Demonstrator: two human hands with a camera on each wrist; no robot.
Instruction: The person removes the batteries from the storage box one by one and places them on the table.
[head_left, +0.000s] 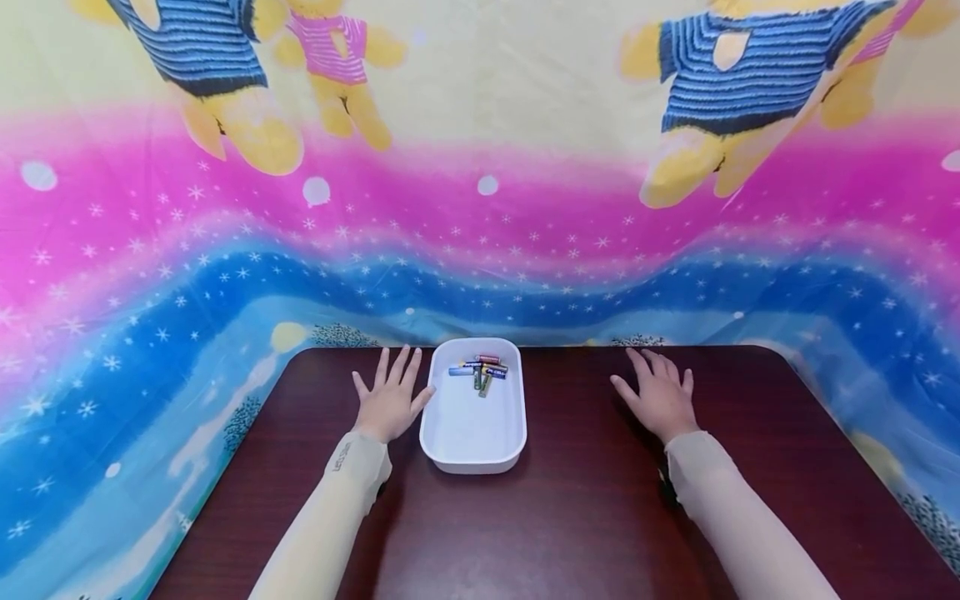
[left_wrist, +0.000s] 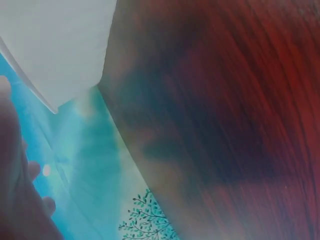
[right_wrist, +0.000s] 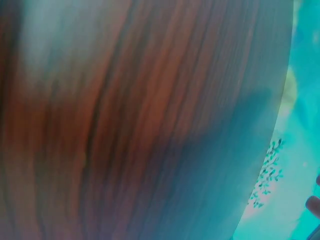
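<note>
A white rectangular tray (head_left: 474, 429) sits on the dark wooden table, with several small batteries (head_left: 487, 372) of different colours piled toward its far end. Just left of it, my left hand (head_left: 388, 402) has its fingers spread, the thumb tip overlapping the tray's rim in the head view. Over the right part of the table, my right hand (head_left: 660, 397) holds nothing, its fingers extended and slightly apart. The left wrist view catches the white tray's side (left_wrist: 60, 45) and part of the left hand (left_wrist: 15, 175). Only fingertips (right_wrist: 313, 204) of the right hand show in the right wrist view.
The reddish-brown table (head_left: 570, 517) has rounded far corners. Behind it hangs a patterned cloth (head_left: 480, 225) with bears and snowflakes, which also runs down along both sides of the table.
</note>
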